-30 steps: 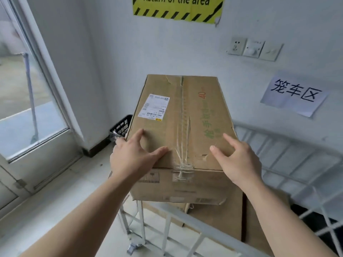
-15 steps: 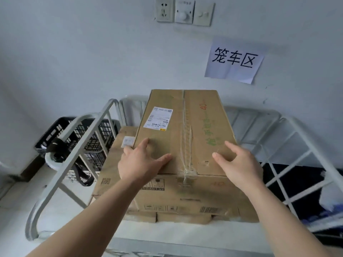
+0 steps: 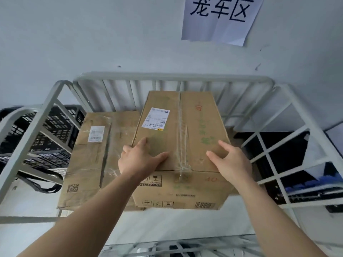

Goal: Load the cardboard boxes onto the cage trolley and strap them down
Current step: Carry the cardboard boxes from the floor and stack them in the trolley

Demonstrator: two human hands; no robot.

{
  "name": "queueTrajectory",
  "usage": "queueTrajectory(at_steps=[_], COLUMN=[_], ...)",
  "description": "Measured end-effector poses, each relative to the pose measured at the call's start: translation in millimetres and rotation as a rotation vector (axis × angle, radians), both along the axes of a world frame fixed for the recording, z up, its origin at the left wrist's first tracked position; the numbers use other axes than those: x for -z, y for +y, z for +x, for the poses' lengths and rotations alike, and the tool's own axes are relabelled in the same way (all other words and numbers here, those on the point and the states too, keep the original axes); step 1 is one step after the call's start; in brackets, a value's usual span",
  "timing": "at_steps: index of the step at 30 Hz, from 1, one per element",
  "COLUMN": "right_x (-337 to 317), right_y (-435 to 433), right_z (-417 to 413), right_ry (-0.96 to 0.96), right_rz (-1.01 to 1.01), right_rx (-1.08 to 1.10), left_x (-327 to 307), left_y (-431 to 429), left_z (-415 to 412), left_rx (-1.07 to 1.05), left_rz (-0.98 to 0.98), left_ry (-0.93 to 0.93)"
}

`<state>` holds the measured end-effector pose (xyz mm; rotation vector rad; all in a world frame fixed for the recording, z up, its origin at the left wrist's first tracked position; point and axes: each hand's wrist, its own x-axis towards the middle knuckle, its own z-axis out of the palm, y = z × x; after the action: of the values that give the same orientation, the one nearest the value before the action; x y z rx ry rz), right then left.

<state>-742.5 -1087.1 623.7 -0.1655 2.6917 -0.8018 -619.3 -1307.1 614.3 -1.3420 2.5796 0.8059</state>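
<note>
A taped cardboard box (image 3: 185, 127) with a white shipping label and green print sits inside the white metal cage trolley (image 3: 172, 76), on top of a flatter cardboard box (image 3: 92, 160) that shows to its left. My left hand (image 3: 137, 160) rests on the top box's near left corner, thumb and forefinger spread on the lid and the other fingers over the left edge. On the near right part of the lid lies my right hand (image 3: 232, 162), with its fingers spread. No strap is in view.
The trolley stands against a white wall with a paper sign (image 3: 220, 17). A black plastic crate (image 3: 55, 130) sits outside the left side rail. Dark objects (image 3: 284, 151) lie beyond the right side grid. A front rail (image 3: 185, 243) crosses below my arms.
The view has swung right and down onto the trolley. The box now sits deeper in the cage, nearer the back bars, with both hands in the same places on its lid.
</note>
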Motion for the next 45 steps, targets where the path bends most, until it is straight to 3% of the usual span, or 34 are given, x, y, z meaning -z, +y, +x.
queueTrajectory(at_steps=[14, 21, 25, 35, 45], right_x=[154.4, 240.3, 275.3, 328.3, 334.6], right_y=[-13.0, -25.7, -35.1, -58.2, -71.2], right_z=[-99.5, -110.6, -108.0, -103.2, -102.2], right_ry=[-0.13, -0.176, -0.173, -0.186, -0.132], right_rz=[0.079, 0.004, 0.068, 0.131, 0.225], right_rx=[-0.153, -0.157, -0.198, -0.271, -0.296], left_x=[153.5, 220.3, 247.5, 301.9, 322.7], left_y=[8.8, 1.3, -10.4, -25.7, -31.7], left_z=[-66.1, -73.5, -71.5, -64.1, -66.2], left_rx=[-0.164, -0.158, -0.152, -0.157, -0.122], left_rz=[0.118, 0.066, 0.045, 0.035, -0.007], left_ry=[-0.137, -0.166, -0.199, -0.254, -0.283])
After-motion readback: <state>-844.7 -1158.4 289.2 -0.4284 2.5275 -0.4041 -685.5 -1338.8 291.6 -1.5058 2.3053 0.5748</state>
